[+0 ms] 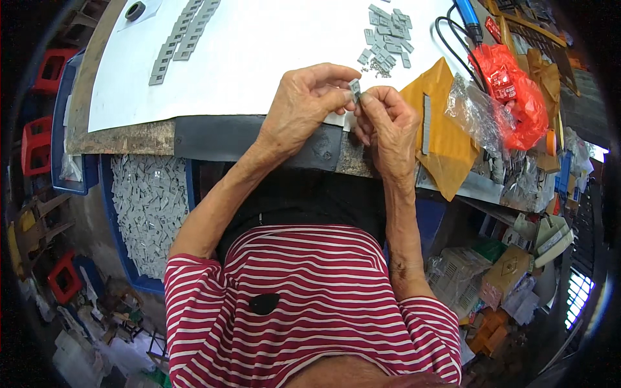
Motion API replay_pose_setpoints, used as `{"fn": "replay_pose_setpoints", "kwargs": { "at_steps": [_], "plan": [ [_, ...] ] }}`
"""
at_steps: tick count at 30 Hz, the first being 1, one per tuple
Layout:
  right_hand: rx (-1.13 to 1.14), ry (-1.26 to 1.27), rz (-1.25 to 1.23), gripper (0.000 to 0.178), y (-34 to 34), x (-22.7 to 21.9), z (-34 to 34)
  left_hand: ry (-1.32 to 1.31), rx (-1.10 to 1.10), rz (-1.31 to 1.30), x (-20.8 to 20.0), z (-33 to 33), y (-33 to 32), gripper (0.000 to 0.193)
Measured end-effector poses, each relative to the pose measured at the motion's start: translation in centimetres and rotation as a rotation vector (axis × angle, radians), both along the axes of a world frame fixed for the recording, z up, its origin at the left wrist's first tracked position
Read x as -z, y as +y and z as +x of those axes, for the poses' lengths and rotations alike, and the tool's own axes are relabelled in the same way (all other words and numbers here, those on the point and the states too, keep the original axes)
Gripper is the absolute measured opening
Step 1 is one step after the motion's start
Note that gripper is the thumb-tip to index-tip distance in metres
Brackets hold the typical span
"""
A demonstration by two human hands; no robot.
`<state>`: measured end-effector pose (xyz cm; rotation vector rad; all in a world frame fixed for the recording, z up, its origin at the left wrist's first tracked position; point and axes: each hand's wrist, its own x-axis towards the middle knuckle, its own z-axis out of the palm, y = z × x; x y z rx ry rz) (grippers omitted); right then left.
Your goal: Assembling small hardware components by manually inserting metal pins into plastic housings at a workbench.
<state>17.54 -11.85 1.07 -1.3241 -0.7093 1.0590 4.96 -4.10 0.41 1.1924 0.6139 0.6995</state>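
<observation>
Over the table's near edge (149, 139), here's my small grey rectangular piece (354, 86), raised between both hands, probably to keep it steady and in clear sight. Left hand (305, 98) and right hand (391, 123) pinch it, thumbs and fingertips closed; beyond, loose grey pieces (385, 30) heap within reach, stepped rows (193, 32) off left.

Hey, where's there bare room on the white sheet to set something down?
Widest: the white sheet between the two rows of grey pieces and the loose grey pile, beyond the left hand. A smaller patch lies left of the rows, nearer than the black ring. It's crowded at the right: yellow envelope, clear plastic and red bag.
</observation>
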Motion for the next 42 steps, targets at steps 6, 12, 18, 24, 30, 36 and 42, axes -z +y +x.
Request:
{"fn": "replay_pose_setpoints", "kwargs": {
  "at_steps": [6, 12, 18, 24, 30, 36, 42],
  "plan": [
    [0.012, 0.067, 0.002, 0.010, -0.2, -0.1, -0.1, 0.005, 0.015, -0.013, 0.2, 0.2, -0.5, 0.028],
    [0.021, 0.079, -0.001, 0.010, -0.5, -0.3, -0.1, 0.014, 0.027, -0.043, 0.2, 0.5, -0.4, 0.024],
    [0.033, 0.070, -0.009, 0.010, -0.9, -0.8, 0.3, 0.044, 0.013, -0.014, -0.7, 0.6, -0.4, 0.018],
    [0.031, 0.178, 0.042, 0.009, -1.0, -0.7, 0.7, 0.124, -0.043, 0.332, 0.0, 0.5, -1.0, 0.021],
    [0.043, 0.090, 0.033, 0.009, -1.1, -0.2, 1.2, 0.116, 0.001, 0.403, 0.0, 0.6, -1.5, 0.023],
    [0.033, 0.000, 0.018, 0.009, -1.3, -0.2, 1.3, 0.125, -0.003, 0.345, 0.2, 0.4, -1.5, 0.022],
    [-0.020, -0.028, 0.008, 0.012, -1.8, -0.5, 1.4, 0.115, -0.104, 0.483, 0.4, 0.2, -1.6, 0.021]
  ]
}}
